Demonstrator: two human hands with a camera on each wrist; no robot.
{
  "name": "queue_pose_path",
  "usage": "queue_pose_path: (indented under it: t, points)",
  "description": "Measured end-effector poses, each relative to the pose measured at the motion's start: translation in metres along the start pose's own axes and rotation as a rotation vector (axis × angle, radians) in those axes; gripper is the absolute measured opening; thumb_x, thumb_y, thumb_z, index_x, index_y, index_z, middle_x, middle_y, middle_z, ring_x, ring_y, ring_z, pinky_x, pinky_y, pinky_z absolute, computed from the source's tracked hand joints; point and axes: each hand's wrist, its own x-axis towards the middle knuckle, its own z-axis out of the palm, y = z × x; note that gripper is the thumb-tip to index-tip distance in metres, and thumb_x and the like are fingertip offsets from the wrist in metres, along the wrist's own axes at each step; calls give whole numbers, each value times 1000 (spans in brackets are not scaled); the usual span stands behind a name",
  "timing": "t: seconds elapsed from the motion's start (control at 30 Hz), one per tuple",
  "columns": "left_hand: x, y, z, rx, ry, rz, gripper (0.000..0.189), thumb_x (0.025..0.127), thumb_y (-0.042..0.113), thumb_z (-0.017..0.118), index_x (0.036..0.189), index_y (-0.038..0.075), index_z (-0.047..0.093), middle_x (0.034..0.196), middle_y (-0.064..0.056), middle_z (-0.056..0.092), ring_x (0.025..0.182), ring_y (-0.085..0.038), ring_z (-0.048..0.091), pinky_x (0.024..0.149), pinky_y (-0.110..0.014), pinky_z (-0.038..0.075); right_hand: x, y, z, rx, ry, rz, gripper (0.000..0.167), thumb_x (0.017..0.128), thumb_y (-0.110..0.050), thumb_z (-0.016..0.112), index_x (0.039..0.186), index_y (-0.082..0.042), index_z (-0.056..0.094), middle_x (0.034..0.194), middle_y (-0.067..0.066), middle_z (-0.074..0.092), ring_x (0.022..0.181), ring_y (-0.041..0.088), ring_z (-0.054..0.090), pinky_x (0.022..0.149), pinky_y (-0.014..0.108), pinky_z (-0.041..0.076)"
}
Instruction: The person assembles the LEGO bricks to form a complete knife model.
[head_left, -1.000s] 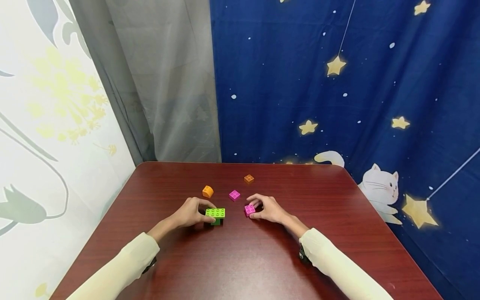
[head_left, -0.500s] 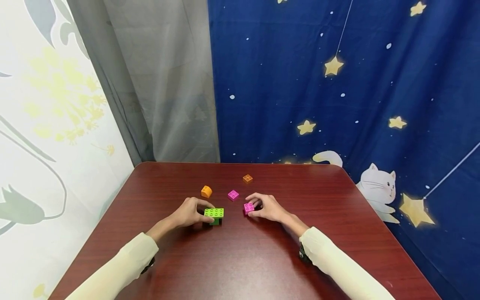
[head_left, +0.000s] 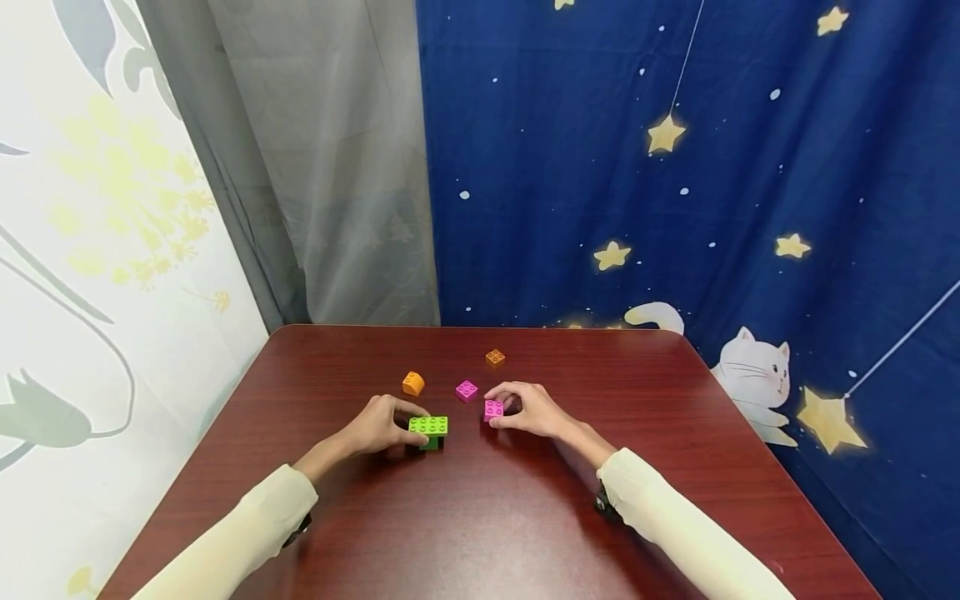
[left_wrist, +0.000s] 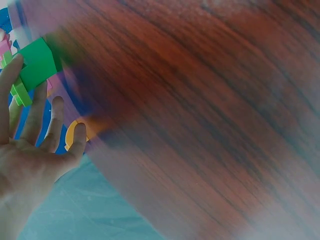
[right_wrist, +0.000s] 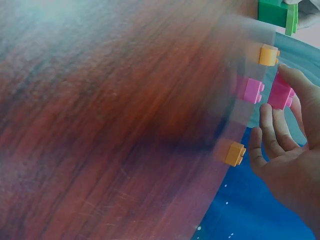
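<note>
One pink brick (right_wrist: 280,93) between right fingertips (right_wrist: 291,75)

A plain, long cream left sleeve (head_left: 232,533) is matching the right sleeve (head_left: 678,521), both creasing softly and ending short of the left hand (head_left: 377,425) and the right hand (head_left: 534,411), which are showing bare. A small black device (head_left: 297,532) is peeking out under the left sleeve's end, and a second black device (head_left: 606,505) is showing under the right's.

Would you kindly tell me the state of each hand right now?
Left hand: holding the light green brick, with a darker green brick beneath it.
Right hand: holding a pink brick.
</note>
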Motion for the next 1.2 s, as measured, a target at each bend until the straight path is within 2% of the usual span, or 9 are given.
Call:
queue_pose_path:
  t: [0.1,0.3,0.47,0.57,0.7,0.8,1.0,1.1,1.2]
  points:
    - [0,0,0,-1,-2,-3,33,80,30,92,110,19,81,99,1,76,83,-16,69,72,-26,54,2,-1,0,-16,-6,-6,44,84,-19,89,122,-4,73,99,5,74,89,28,72,81,42,57]
    - [0,0,0,1,-5,-2,34,81,30,92,110,18,81,100,2,76,83,-15,68,72,-26,54,7,-7,1,-17,-15,-4,43,84,-20,89,121,-6,74,99,4,74,91,27,72,83,46,57]
    - [-1,-1,0,5,-1,-7,34,81,30,91,111,18,81,100,1,77,83,-14,69,73,-26,54,12,-13,3,-39,-18,-10,42,84,-22,89,121,-10,75,99,1,74,91,17,71,83,34,56]
    - [-1,0,0,1,-2,-14,34,81,30,91,111,18,80,99,1,77,82,-14,69,72,-26,54,15,-16,6,-40,-20,-21,41,84,-22,89,120,-10,75,99,1,74,91,17,71,82,30,55]
    - [-1,1,0,-4,-5,-22,35,81,31,91,112,18,80,99,1,77,82,-15,69,72,-26,55,19,-19,10,-23,-22,-32,41,84,-23,89,120,-10,75,99,2,74,93,24,72,83,37,57]
    - [-1,0,0,0,-2,-26,35,81,32,91,112,18,81,99,2,77,82,-14,68,72,-26,54,23,-22,13,-16,-30,-32,41,85,-24,89,121,-10,75,101,2,74,95,24,72,85,42,57]
    - [-1,-1,0,5,2,-33,34,81,33,91,111,20,81,96,6,76,81,-12,68,72,-25,55,30,-31,18,-27,-44,-48,42,85,-25,89,123,-12,75,107,-1,74,94,11,70,85,32,57]
    - [0,-1,0,3,-1,-31,34,81,34,91,111,20,81,97,7,76,81,-11,68,72,-25,55,34,-35,22,-15,-53,-53,41,86,-24,88,123,-12,75,107,0,74,94,11,70,85,33,57]
    - [0,-1,0,7,2,-17,35,80,33,92,110,18,81,97,5,77,81,-10,67,72,-25,55,36,-40,27,11,-61,-49,40,86,-23,88,123,-12,75,106,2,74,95,19,72,87,39,57]
